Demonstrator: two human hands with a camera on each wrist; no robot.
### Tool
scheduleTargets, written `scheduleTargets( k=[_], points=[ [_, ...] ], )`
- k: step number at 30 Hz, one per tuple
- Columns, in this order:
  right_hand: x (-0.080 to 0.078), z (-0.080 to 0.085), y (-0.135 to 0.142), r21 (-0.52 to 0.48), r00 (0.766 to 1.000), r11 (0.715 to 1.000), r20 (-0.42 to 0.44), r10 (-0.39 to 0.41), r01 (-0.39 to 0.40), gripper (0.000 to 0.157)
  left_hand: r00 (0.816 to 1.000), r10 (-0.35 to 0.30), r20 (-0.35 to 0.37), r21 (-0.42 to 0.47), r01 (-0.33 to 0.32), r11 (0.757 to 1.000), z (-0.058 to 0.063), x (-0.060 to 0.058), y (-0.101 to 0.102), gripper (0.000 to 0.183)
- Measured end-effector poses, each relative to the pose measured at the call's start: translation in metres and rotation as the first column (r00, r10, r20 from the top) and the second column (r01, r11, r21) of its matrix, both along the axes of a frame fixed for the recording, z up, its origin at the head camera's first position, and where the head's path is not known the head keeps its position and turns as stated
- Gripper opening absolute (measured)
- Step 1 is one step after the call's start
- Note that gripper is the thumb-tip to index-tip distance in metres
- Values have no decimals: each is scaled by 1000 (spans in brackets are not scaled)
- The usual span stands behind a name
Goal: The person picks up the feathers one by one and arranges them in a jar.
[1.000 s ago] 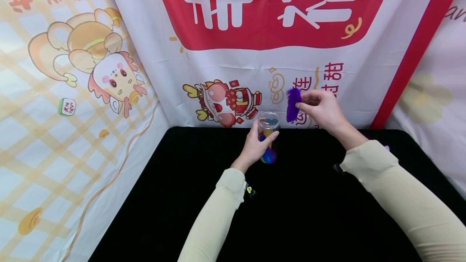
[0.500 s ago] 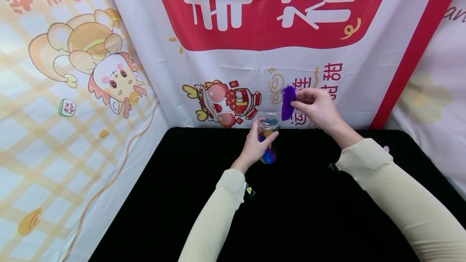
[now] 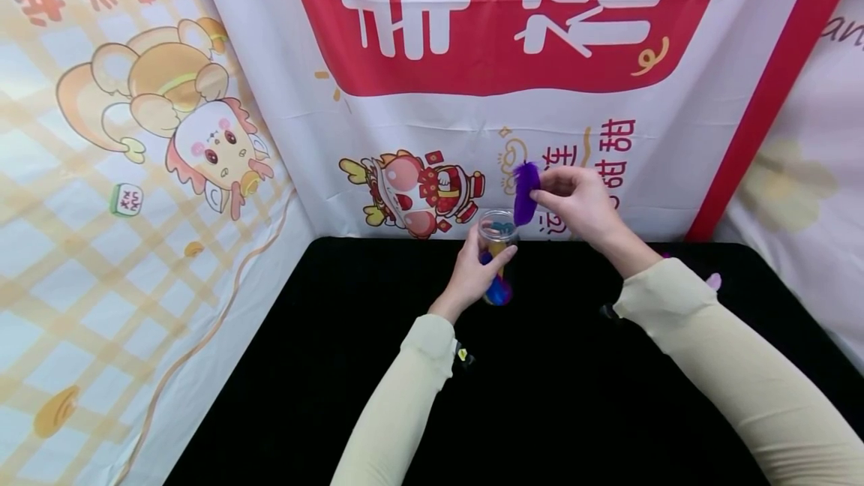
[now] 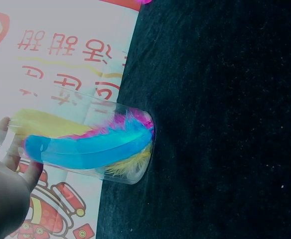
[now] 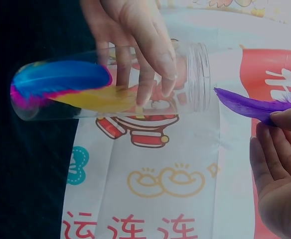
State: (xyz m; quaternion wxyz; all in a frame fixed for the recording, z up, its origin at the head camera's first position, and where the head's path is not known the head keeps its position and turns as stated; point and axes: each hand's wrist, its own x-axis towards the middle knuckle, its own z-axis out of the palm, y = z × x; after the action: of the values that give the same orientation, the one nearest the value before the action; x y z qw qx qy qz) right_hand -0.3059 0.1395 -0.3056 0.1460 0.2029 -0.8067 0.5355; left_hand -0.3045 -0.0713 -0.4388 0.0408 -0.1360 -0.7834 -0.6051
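Observation:
My left hand (image 3: 474, 270) grips a clear, open-topped jar (image 3: 498, 225) around its upper part, and the jar stands upright on the black table. Inside it lie a blue feather (image 4: 85, 152), a yellow feather (image 5: 95, 101) and some magenta fluff (image 5: 30, 101). With thumb and fingers, my right hand (image 3: 579, 201) pinches a purple feather (image 3: 525, 193). In the right wrist view the feather's narrow tip sits just off the jar's threaded mouth (image 5: 201, 77). The head view has the feather overlapping the right side of the rim.
The table (image 3: 540, 396) is covered in black cloth. Near its back right edge lies a pale pink feather-like piece (image 3: 714, 281), with a magenta bit (image 3: 666, 254) partly hidden behind my right wrist. Printed fabric (image 3: 405, 118) hangs close behind the table and along both sides.
My right hand has moved left with the purple feather, from beside the jar to its rim. More of the pink piece shows past my sleeve. The left hand and jar have stayed put.

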Motion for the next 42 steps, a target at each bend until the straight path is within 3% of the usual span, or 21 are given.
scheduleTargets(
  k=[16,24,42],
  points=[
    [-2,-5,-8,18,999,999,-7,43,-43,16,998,-23,63,20,22,1000,2,-4,-2,73],
    [-5,-5,-14,11,1000,1000,-17,20,-19,16,999,1,46,-5,-1,1000,4,-2,0,76],
    [-7,-8,-29,20,999,999,-19,34,-34,14,1000,-13,22,10,13,1000,1,-2,-2,72]
  ],
)
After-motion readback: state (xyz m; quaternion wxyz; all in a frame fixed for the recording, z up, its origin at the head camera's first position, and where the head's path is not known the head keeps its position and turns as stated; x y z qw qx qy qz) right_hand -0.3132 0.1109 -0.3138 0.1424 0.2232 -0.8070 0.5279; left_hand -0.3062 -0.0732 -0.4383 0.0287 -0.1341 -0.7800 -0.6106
